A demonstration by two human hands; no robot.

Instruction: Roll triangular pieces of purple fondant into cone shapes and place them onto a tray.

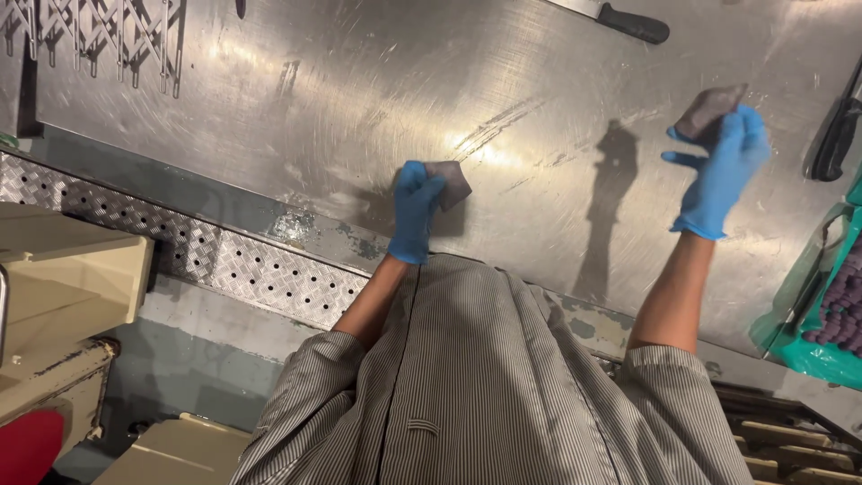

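Observation:
Both of my hands wear blue gloves over a scratched steel worktop (pixel 377 81). My left hand (pixel 415 208) presses a dark, flat, roughly triangular piece (pixel 452 182) against the steel near the front edge. Raised above the surface on the right, my right hand (pixel 721 171) pinches a similar dark flat piece (pixel 708 110) between thumb and fingers. The two hands are well apart. My grey striped coat fills the lower middle of the view.
A black-handled knife (pixel 633 23) lies at the back. Another dark handle (pixel 835 139) rests at the right edge. A green crate (pixel 813 314) with dark slices stands at the right. Perforated metal plate (pixel 224 260) runs along the front; beige machine housing (pixel 63 269) stands left.

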